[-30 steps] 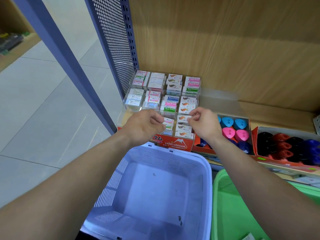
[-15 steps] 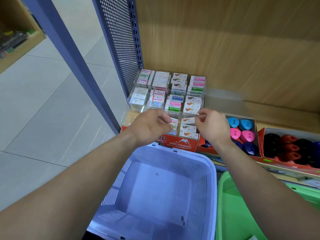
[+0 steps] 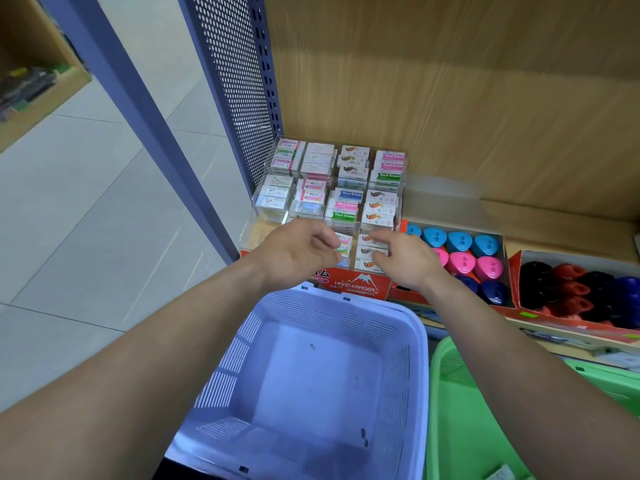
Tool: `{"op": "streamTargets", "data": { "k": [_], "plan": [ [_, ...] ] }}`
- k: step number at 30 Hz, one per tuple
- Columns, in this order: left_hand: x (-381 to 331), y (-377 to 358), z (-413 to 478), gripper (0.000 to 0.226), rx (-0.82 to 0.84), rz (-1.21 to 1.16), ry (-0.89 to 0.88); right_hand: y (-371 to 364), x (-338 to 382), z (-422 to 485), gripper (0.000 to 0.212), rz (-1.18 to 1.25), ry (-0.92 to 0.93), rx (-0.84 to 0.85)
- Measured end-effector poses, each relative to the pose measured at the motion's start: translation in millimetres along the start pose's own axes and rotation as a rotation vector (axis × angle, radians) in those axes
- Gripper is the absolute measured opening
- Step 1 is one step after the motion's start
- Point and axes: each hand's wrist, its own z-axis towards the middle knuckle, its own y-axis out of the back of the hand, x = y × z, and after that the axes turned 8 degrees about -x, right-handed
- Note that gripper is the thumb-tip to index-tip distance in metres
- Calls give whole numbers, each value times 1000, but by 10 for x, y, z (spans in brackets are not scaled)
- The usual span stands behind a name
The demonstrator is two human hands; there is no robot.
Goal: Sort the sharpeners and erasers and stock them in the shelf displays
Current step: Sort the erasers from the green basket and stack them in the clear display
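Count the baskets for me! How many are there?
2. The purple basket sits just below the eraser display. The green basket is beside it on the right, partly hidden by an arm and the picture's edge.

I see a wooden shelf with a wooden back wall. At its left end, right beside the blue side wall full of little holes, stands a clear case packed with erasers, and a red box that says Hard Eraser shows at its front. To the right, the middle box holds blue and pink sharpeners, and the end box just beside it holds black, red and blue ones.
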Motion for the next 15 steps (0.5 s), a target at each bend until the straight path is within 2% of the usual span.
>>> {"op": "streamTargets", "data": {
  "k": [3, 6, 11, 15],
  "plan": [
    [-21, -13, -46, 12, -20, 28, -12, 35, -35, -61, 50, 95, 19, 8],
    [-51, -77, -107, 13, -26, 109, -45, 133, -68, -257, 47, 150, 4, -77],
    [-148, -476, -325, 12, 70, 324, -137, 415, -268, -848, 34, 173, 10, -159],
    [-172, -978, -638, 28, 150, 455, -231, 618, -631, -1454, 25, 185, -27, -177]
  ]
}}
